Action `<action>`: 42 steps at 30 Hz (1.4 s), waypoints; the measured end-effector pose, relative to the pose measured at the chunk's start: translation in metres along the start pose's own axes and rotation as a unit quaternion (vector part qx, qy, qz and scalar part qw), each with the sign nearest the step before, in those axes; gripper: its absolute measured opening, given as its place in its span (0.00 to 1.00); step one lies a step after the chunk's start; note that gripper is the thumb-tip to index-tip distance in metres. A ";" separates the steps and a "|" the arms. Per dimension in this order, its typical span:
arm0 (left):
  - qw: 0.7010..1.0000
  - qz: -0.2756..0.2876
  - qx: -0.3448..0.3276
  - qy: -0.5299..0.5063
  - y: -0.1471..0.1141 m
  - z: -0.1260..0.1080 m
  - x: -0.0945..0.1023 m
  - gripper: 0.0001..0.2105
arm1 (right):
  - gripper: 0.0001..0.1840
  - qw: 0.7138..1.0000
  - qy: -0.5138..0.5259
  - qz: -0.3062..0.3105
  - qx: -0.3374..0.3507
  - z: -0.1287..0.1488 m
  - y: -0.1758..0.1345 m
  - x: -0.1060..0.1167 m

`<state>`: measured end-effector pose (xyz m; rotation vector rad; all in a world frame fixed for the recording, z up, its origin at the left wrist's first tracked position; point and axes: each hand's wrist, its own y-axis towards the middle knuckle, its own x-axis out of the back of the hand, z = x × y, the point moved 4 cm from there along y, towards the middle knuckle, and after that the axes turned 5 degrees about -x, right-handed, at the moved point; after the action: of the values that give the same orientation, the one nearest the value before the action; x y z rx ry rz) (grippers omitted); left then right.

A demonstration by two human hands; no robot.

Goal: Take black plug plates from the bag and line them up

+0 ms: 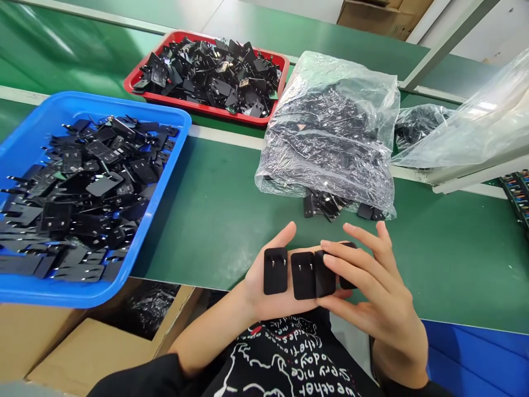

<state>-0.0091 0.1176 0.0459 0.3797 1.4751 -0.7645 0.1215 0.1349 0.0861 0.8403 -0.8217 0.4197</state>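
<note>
My left hand [256,289] lies palm up above the bench's front edge, with its thumb stretched out. Across the palm and fingers rest several thin black rounded plates; the leftmost plate [275,278] shows two small metal pins, as does the plate beside it [303,284]. My right hand [382,298] pinches a tilted black plate [325,278] between thumb and fingers. Another plate [349,282] is partly covered by the right fingers. The left fingertips are mostly hidden behind the right hand.
A blue tray [184,124] heaped with black pinned plates stands at left. Behind it is a red tray [134,77] of similar pieces. A clear plastic bag [330,138] of black parts lies ahead, some spilling out. Below left sits an open cardboard box [93,344].
</note>
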 end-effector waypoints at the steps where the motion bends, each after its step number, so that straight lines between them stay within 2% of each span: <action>1: 1.000 0.001 0.000 0.001 0.000 -0.001 0.000 0.33 | 0.18 1.000 -0.004 -0.001 -0.002 0.000 0.001 0.001; 3: 1.000 0.008 -0.004 0.010 -0.001 -0.003 0.001 0.32 | 0.17 1.000 -0.013 0.019 -0.003 0.000 0.003 0.003; 7: 1.000 0.006 -0.003 0.011 0.001 -0.005 0.002 0.30 | 0.20 0.994 -0.045 0.103 0.006 0.004 0.010 0.004; 9: 1.000 0.010 -0.002 -0.003 0.003 -0.008 0.003 0.30 | 0.22 0.994 -0.033 0.104 0.012 0.003 0.012 0.006; 11: 0.999 0.035 -0.006 -0.002 0.006 -0.016 0.003 0.32 | 0.24 0.998 0.005 0.056 0.002 -0.002 0.011 0.011; 14: 0.996 0.073 -0.022 0.037 0.008 -0.040 0.005 0.37 | 0.24 0.995 0.047 -0.082 -0.039 -0.022 0.000 0.020; 17: 0.993 0.080 -0.037 0.082 0.006 -0.074 0.007 0.38 | 0.18 0.969 0.023 -0.225 -0.098 -0.053 -0.026 0.024; 20: 0.989 0.076 -0.058 0.114 -0.001 -0.107 0.009 0.39 | 0.13 0.940 -0.047 -0.292 -0.168 -0.083 -0.065 0.019; 24: 0.984 0.064 -0.106 0.131 -0.005 -0.135 0.017 0.40 | 0.13 0.907 -0.195 -0.282 -0.245 -0.110 -0.115 0.006; 27: 0.981 0.053 -0.132 0.131 -0.006 -0.145 0.029 0.38 | 0.15 0.881 -0.201 -0.301 -0.303 -0.122 -0.133 0.001; 29: 0.981 0.050 -0.135 0.133 -0.006 -0.147 0.036 0.38 | 0.15 0.874 -0.192 -0.314 -0.316 -0.125 -0.133 -0.002; 34: 0.979 0.058 -0.138 0.141 -0.007 -0.149 0.042 0.38 | 0.14 0.890 -0.194 -0.286 -0.298 -0.125 -0.120 -0.005; 42: 0.981 0.058 -0.126 0.139 -0.005 -0.150 0.046 0.37 | 0.14 0.872 -0.193 -0.285 -0.347 -0.127 -0.126 -0.005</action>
<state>-0.1274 0.2027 -0.0124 0.3867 1.7723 -0.4362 0.2569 0.1577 -0.0293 0.4433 -0.9528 -0.5715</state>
